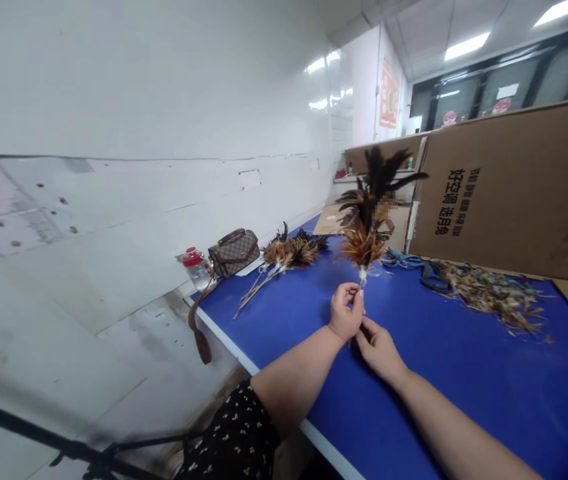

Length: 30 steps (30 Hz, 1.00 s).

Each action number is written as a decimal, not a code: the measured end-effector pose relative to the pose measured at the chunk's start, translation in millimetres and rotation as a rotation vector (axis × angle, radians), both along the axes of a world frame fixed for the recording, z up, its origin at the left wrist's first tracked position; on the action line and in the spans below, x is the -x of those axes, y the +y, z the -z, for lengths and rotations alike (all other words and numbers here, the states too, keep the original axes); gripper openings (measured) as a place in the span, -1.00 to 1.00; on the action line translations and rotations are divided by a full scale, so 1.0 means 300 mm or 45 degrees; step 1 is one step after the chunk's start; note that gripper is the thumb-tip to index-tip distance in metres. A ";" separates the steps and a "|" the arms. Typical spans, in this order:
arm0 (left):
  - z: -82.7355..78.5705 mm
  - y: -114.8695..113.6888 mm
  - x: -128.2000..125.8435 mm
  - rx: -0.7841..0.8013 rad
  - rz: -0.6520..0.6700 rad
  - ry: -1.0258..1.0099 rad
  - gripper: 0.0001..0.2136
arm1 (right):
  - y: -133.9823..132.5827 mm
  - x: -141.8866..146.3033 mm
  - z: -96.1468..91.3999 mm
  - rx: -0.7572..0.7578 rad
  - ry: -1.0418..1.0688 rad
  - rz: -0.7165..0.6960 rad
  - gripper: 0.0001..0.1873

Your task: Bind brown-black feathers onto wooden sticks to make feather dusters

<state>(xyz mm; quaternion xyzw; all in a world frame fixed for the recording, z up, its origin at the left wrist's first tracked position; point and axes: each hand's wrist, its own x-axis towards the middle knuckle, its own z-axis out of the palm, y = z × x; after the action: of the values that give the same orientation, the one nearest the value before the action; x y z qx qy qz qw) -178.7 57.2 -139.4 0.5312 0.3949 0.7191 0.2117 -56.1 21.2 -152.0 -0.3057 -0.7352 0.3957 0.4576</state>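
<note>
A feather duster (363,245) stands upright over the blue table, its brown and black feathers at the top and a white binding below them. My left hand (347,312) is closed round its thin stick just under the binding. Lower down, my right hand (380,350) pinches at the stick's lower part, with its fingertips close against my left hand. The stick's end is mostly hidden by my hands. To the left, more feather dusters (294,252) lie together on the table, their sticks pointing toward the near edge.
A patterned handbag (235,253) and a red-lidded bottle (197,269) stand by the wall, the bag's brown strap (198,333) hanging over the table edge. Loose feathers (497,293) and blue strips (404,259) lie at the right. A cardboard panel (514,193) rises behind the blue table (464,373).
</note>
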 end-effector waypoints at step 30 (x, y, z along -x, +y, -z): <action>-0.572 0.032 -0.093 -0.139 0.259 -0.084 -0.41 | 0.019 -0.022 -0.029 -0.262 0.048 0.390 -0.79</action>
<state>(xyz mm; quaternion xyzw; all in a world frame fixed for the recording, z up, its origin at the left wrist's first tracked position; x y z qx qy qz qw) -150.8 66.9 32.2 0.5553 0.2922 0.7313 0.2673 -49.6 27.0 -143.2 -0.3583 -0.7080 0.2495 0.5551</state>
